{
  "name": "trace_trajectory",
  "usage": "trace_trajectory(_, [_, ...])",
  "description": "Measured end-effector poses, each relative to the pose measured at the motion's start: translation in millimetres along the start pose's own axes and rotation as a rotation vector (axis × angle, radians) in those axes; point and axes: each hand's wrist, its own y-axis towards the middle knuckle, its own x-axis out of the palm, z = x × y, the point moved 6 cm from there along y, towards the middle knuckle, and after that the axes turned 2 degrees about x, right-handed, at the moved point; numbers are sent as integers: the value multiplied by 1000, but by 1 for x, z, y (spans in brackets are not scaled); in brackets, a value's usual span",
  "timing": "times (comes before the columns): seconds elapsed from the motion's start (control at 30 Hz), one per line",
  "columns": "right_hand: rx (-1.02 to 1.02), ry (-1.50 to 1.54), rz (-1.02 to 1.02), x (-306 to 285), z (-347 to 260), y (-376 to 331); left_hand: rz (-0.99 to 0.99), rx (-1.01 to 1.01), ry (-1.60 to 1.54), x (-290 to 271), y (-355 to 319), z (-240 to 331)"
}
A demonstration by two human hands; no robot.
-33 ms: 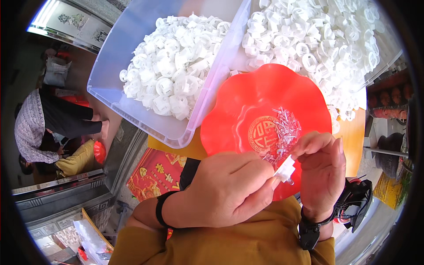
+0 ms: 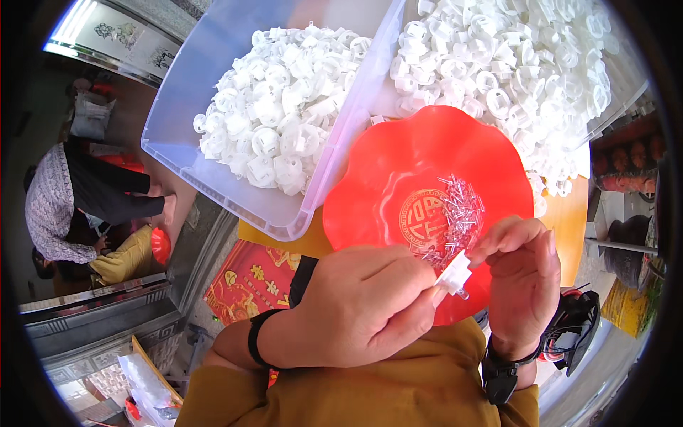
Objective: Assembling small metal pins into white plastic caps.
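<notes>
My left hand (image 2: 363,306) pinches a small white plastic part (image 2: 454,276) between thumb and fingers. My right hand (image 2: 523,281) meets it from the right, fingertips touching the same part; a thin metal pin sticks out below it. Both hands hover over the near side of a red scalloped plastic dish (image 2: 398,178), which holds a small heap of short metal pins (image 2: 455,213) on its gold centre emblem. A black band is on each wrist.
A clear plastic bin (image 2: 206,78) full of white plastic parts (image 2: 277,128) sits behind the dish at left; a second heap of the same parts (image 2: 512,64) lies at right. The orange tabletop (image 2: 569,213) shows at right. A person (image 2: 64,192) bends down at far left.
</notes>
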Motion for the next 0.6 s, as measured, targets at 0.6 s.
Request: trace_trajectory(0.6, [-90, -464, 442, -139, -6, 9, -494, -192, -179, -1, -5, -3])
